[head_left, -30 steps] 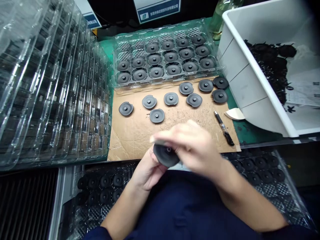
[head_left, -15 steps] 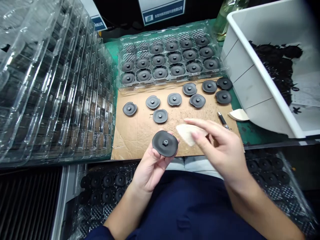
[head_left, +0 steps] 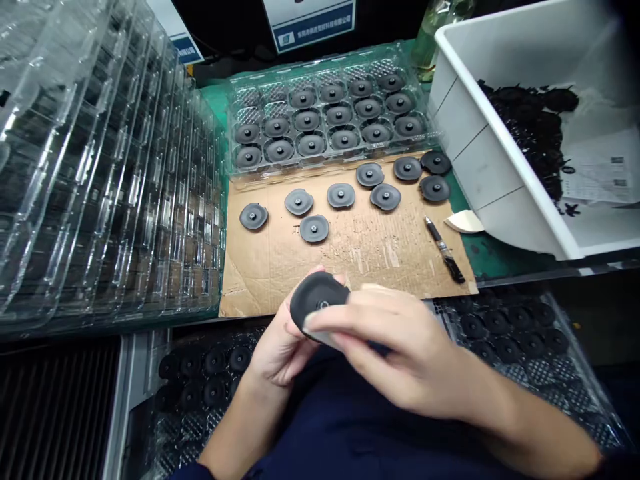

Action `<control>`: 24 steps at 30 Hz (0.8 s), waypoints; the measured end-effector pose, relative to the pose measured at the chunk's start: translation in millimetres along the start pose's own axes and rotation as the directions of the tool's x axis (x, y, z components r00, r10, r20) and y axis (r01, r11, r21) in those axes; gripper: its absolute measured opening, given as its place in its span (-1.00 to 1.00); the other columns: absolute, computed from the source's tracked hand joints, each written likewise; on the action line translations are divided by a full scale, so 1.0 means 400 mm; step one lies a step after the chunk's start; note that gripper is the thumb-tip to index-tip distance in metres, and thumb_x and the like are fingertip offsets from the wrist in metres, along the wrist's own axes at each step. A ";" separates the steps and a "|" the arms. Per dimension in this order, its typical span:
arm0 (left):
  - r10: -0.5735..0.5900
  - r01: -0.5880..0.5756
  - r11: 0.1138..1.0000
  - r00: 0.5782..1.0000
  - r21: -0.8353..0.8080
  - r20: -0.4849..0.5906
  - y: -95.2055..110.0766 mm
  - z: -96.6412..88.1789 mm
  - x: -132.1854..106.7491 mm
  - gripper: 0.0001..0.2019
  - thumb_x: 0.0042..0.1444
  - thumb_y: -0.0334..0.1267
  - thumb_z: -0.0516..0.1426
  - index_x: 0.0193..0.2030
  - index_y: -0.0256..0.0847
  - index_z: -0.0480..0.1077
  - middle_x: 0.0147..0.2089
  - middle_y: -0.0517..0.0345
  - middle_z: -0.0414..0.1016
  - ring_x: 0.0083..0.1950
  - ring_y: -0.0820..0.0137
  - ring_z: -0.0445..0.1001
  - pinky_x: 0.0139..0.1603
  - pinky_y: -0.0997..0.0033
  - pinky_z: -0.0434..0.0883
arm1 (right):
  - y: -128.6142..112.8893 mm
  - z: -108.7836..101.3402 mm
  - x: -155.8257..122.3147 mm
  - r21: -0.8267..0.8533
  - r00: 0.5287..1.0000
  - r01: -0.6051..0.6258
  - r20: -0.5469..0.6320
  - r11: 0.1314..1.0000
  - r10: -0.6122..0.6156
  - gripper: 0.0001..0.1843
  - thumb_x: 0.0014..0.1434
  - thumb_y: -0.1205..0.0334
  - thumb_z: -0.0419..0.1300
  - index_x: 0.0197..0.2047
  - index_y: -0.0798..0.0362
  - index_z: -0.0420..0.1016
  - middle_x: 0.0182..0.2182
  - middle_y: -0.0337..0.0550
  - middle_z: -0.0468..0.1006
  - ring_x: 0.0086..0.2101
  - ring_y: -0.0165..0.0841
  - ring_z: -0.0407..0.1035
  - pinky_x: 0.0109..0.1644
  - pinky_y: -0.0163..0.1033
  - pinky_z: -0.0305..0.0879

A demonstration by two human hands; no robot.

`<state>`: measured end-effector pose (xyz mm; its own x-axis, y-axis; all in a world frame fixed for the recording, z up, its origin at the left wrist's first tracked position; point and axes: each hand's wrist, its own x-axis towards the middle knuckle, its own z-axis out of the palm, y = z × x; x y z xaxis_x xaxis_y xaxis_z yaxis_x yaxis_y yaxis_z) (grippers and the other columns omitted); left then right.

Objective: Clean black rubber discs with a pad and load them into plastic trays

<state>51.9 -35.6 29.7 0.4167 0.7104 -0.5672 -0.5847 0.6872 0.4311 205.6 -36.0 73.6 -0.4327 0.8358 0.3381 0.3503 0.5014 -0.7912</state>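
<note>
My left hand is closed round the edge of a black rounded plastic disc with a small raised hub in its middle, held in front of my body. Over the disc, my right hand pinches a pale wedge sponge, mostly hidden by the fingers, against the disc's near side. Similar loose discs lie spread across the cardboard sheet beyond my hands.
A clear blister tray of discs sits behind the cardboard. Stacked clear trays rise at left. At right are a pen, another wedge sponge and a white bin holding black parts. More filled trays lie below the table edge.
My right hand has moved left and down, bringing the sponge from beside the disc onto it. The disc has tilted and shifted slightly left and nearer. The pen is now uncovered.
</note>
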 end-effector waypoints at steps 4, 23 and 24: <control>-0.030 0.030 1.000 0.999 0.005 0.010 -0.003 -0.008 0.003 -0.33 -0.28 -0.50 0.37 0.08 -0.15 0.41 -0.13 0.19 0.62 -0.14 0.43 0.57 -0.14 0.65 0.48 | -0.014 -0.048 -0.029 -0.297 0.989 -0.144 -0.014 0.944 0.147 -0.75 0.26 0.44 0.03 -0.14 0.10 0.51 -0.46 -0.20 0.52 -0.47 -0.42 0.30 -0.35 -0.29 0.19; -0.075 0.080 0.996 0.990 -0.038 0.121 -0.011 0.002 -0.007 -0.44 -0.24 -0.27 0.42 -0.01 -0.10 0.46 -0.08 0.12 0.59 -0.14 0.29 0.60 -0.10 0.44 0.50 | 0.201 0.007 -0.113 -0.092 0.888 -0.433 -0.210 0.897 0.408 -0.74 0.28 0.25 0.07 -0.03 0.04 0.51 -0.18 -0.10 0.61 -0.29 -0.35 0.48 -0.26 -0.26 0.38; -0.073 0.079 0.996 0.987 -0.037 0.143 -0.015 0.003 -0.006 -0.47 -0.24 -0.26 0.42 -0.03 -0.11 0.47 -0.09 0.13 0.60 -0.16 0.30 0.60 -0.09 0.44 0.50 | 0.168 -0.011 -0.091 -0.092 0.895 -0.400 -0.255 0.912 0.367 -0.73 0.29 0.26 0.06 0.01 0.01 0.48 -0.13 -0.11 0.60 -0.28 -0.37 0.47 -0.25 -0.27 0.36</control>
<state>55.3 -41.0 29.4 0.5538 0.6725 -0.4909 -0.5754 0.7353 0.3581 248.4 -31.6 10.5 -0.0467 0.9888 0.1419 0.5690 0.1431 -0.8098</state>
